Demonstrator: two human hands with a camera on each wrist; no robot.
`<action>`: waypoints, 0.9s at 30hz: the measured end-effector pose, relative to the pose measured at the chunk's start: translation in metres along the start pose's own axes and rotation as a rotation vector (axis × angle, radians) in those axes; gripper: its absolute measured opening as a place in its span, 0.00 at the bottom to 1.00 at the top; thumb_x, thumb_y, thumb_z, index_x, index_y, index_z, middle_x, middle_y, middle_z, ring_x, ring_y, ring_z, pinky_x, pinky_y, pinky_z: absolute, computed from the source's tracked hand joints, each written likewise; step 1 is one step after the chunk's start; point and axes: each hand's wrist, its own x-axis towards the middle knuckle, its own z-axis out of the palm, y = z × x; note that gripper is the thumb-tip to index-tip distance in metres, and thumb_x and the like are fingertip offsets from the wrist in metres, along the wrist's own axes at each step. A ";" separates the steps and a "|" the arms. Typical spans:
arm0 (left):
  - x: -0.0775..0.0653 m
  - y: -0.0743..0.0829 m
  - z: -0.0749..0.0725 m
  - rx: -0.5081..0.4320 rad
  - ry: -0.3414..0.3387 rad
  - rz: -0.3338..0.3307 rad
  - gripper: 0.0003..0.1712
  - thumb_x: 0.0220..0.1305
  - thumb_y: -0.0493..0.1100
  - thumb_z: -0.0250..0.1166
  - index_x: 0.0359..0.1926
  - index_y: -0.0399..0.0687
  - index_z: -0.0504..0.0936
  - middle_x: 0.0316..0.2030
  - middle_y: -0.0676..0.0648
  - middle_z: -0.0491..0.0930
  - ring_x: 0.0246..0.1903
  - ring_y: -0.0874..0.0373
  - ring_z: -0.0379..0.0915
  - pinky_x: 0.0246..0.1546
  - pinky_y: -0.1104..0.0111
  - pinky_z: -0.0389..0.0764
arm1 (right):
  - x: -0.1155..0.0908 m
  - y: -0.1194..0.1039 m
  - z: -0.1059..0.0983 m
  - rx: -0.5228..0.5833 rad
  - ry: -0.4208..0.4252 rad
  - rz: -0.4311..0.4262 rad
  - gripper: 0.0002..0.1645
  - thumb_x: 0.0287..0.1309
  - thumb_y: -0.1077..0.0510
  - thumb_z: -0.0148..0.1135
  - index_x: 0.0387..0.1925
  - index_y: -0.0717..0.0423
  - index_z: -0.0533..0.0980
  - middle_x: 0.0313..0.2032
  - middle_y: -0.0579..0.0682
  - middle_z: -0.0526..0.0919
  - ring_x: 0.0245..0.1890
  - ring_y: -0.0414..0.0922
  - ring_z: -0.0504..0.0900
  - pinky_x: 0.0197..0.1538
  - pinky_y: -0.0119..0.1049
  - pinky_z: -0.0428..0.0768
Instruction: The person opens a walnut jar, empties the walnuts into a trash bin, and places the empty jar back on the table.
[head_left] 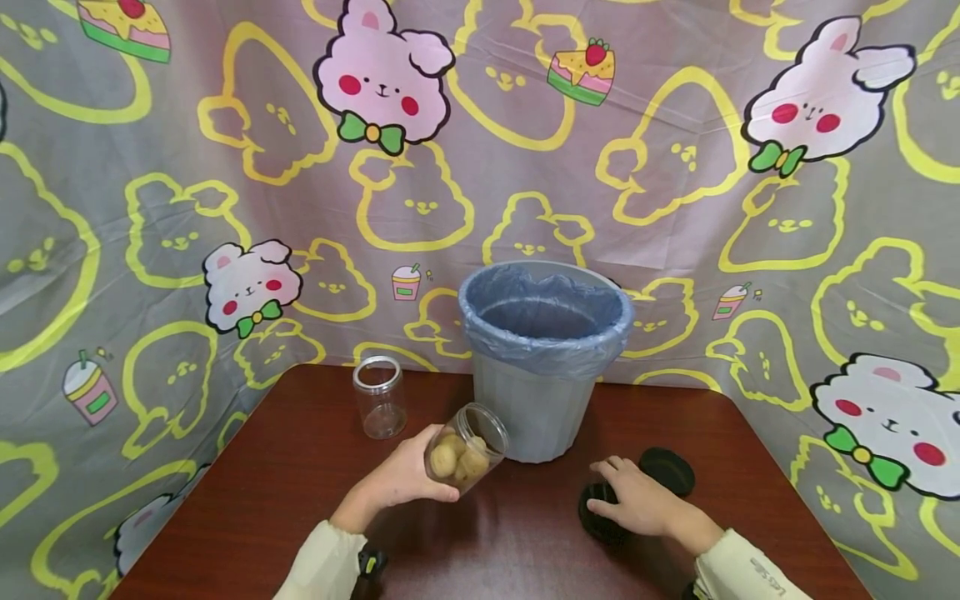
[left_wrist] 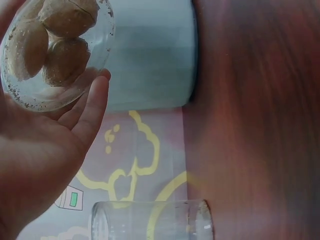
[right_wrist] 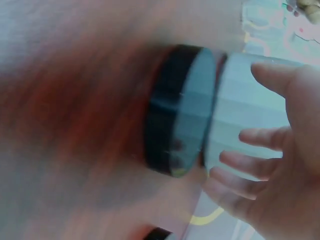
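Observation:
My left hand [head_left: 401,475] grips a clear plastic jar [head_left: 491,429] around its side, off the table. Inside the jar are several round, tan, walnut-like nuts [head_left: 459,458]. The jar has no lid on and leans with its mouth toward the bin. In the left wrist view the nuts [left_wrist: 67,60] lie against the jar's base, with crumbs around the edge. My right hand [head_left: 637,500] hovers over a round black lid [head_left: 600,530], fingers spread and holding nothing. The right wrist view shows a gap between the fingers and this lid [right_wrist: 167,110], which lies on the table.
A grey bin [head_left: 528,408] lined with a blue bag [head_left: 600,354] stands at the back middle. Left of it is a second clear jar [head_left: 382,408], lidless and upright. Another black lid [head_left: 667,471] lies beyond my right hand. A patterned curtain [head_left: 525,183] surrounds the brown table [head_left: 300,467].

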 end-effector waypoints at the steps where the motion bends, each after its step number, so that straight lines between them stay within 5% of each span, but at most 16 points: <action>1: 0.000 0.001 -0.002 -0.002 0.002 -0.004 0.50 0.35 0.50 0.80 0.60 0.41 0.67 0.49 0.47 0.76 0.44 0.57 0.73 0.46 0.65 0.73 | 0.001 -0.001 -0.003 0.005 0.026 -0.005 0.34 0.60 0.40 0.58 0.58 0.61 0.69 0.52 0.53 0.72 0.53 0.54 0.72 0.49 0.52 0.73; 14: 0.005 0.016 -0.028 0.011 0.085 0.026 0.51 0.34 0.48 0.81 0.60 0.40 0.66 0.50 0.44 0.75 0.45 0.54 0.73 0.46 0.63 0.74 | 0.009 -0.001 -0.052 0.064 0.395 0.012 0.17 0.62 0.57 0.59 0.50 0.63 0.75 0.47 0.56 0.78 0.49 0.54 0.77 0.48 0.51 0.74; 27: 0.021 0.042 -0.066 -0.006 0.145 0.018 0.51 0.36 0.46 0.80 0.62 0.40 0.65 0.51 0.44 0.73 0.46 0.52 0.71 0.48 0.57 0.72 | 0.014 -0.003 -0.116 0.205 0.457 0.137 0.24 0.70 0.52 0.46 0.58 0.64 0.70 0.54 0.63 0.75 0.53 0.61 0.73 0.50 0.57 0.71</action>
